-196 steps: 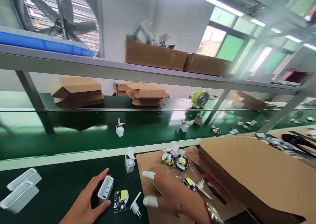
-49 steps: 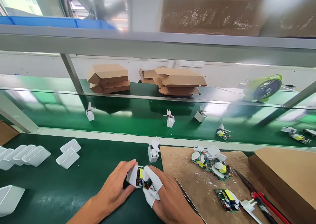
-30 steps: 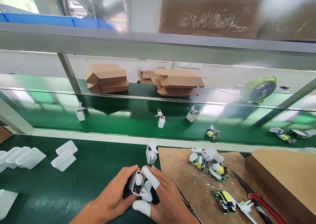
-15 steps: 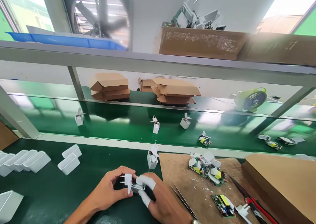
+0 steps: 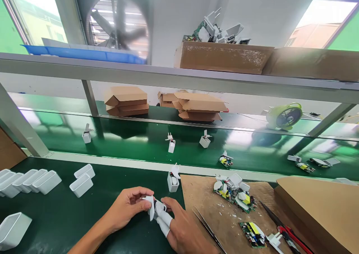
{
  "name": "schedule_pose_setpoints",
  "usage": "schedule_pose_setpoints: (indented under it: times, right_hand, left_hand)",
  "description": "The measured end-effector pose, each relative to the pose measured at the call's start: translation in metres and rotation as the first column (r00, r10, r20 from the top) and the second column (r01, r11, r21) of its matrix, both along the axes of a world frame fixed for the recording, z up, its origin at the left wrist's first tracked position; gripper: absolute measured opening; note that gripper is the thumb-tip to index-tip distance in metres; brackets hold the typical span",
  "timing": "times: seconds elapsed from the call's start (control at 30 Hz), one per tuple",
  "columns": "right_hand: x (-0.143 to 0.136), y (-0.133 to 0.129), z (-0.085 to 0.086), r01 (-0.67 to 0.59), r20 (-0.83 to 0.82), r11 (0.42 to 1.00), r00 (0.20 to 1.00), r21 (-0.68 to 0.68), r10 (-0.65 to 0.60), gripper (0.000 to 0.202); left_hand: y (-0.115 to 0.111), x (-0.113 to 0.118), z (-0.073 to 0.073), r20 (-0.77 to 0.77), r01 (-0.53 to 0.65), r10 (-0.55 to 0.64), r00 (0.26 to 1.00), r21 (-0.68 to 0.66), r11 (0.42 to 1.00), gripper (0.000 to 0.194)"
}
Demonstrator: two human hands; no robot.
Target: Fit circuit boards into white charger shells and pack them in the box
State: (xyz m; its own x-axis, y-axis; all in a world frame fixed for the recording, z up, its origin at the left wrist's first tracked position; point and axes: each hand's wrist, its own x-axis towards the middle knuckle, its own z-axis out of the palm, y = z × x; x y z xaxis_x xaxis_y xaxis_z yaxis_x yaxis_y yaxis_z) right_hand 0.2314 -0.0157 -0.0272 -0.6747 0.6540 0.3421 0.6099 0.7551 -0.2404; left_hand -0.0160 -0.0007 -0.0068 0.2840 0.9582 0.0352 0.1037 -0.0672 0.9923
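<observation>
My left hand (image 5: 127,207) pinches a white plug cap (image 5: 152,208) with metal prongs between thumb and fingers. My right hand (image 5: 183,224), white finger covers on two of its digits, grips a small white charger housing (image 5: 164,208) against the cap. Fingers hide most of the housing and the parts inside it. Just beyond the hands, another white charger (image 5: 173,183) stands upright with its plug cap tilted open. To the left, two empty white housings (image 5: 81,185) lie together, beside a row of several more (image 5: 47,182).
On the right, a cardboard sheet (image 5: 196,198) carries tweezers (image 5: 207,229), a pile of circuit boards (image 5: 234,190), a single board (image 5: 252,233) and a red-handled cutting tool (image 5: 291,235). An open carton (image 5: 316,201) stands beside it. Several chargers sit on the green conveyor belt (image 5: 134,149) behind.
My right fingers have shifted along the housing and now cover more of it. The plug cap has turned slightly. Pieces on the conveyor belt have moved a little to the left.
</observation>
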Motion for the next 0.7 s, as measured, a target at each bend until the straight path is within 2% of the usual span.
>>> schedule_pose_setpoints:
  times: [0.13,0.3,0.47,0.6,0.7]
  right_hand:
    - [0.0,0.002,0.006,-0.042,0.129,0.994,0.991,0.102,0.029,0.045]
    - [-0.006,0.004,0.021,-0.078,0.087,0.989,0.994,0.129,0.067,0.054]
    - [-0.005,0.009,0.017,-0.093,0.11,0.986,0.991,0.138,0.078,0.02]
    - [-0.005,0.015,0.002,-0.078,0.134,0.991,0.989,0.111,0.063,0.021]
    - [-0.007,0.016,-0.003,-0.084,0.055,0.996,0.995,0.035,0.082,0.041]
  left_hand:
    - [0.002,0.02,0.012,-0.244,-0.092,0.127,0.961,0.147,0.985,0.042]
    - [0.016,0.035,0.017,-0.512,-0.076,0.245,0.823,0.329,0.941,0.047]
    - [0.024,0.043,0.017,-0.643,-0.042,0.287,0.71,0.368,0.929,0.042]
    - [0.021,0.042,0.025,-0.635,-0.032,0.274,0.722,0.365,0.93,0.054]
    - [0.017,0.029,0.029,-0.561,-0.073,0.274,0.781,0.354,0.932,0.063]
